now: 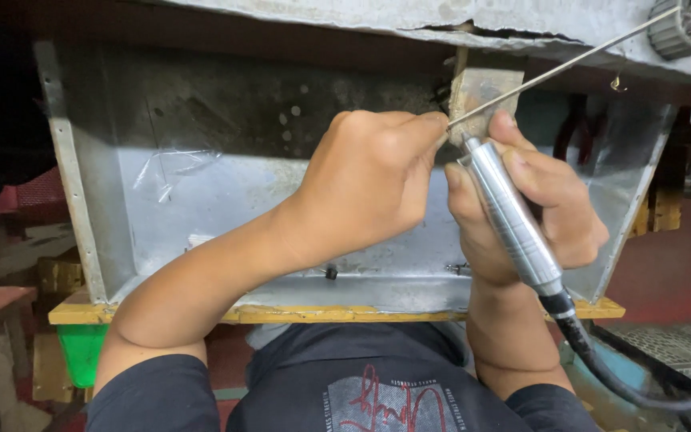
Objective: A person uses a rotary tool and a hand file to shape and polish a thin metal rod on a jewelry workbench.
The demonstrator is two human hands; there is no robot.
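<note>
The small workpiece [440, 128] sits pinched at the tips of my left hand [369, 188], hidden almost wholly behind my fingers, so I cannot tell its shape or colour. I hold it up against a worn wooden peg [481, 90] that juts from the bench edge, which seems to give it something firm to bear on. My left hand is closed tight, thumb and forefinger pressed together on the piece.

My right hand [533, 204] is wrapped shut around a silver rotary handpiece [512, 216], held like a thick pen with its nose pointing up at the pinched piece. That grip, low on the barrel with my thumb near the front, looks chosen for fine control. A black flexible cable [601, 368] runs from its rear down to the lower right.

A thin metal rod [561, 68] slants from the peg toward the upper right. Below and behind my hands hangs a sheet-metal tray [201, 216], dull grey, on a yellow-painted ledge [345, 314], likely placed to catch what falls. A green bucket [81, 352] stands at lower left.
</note>
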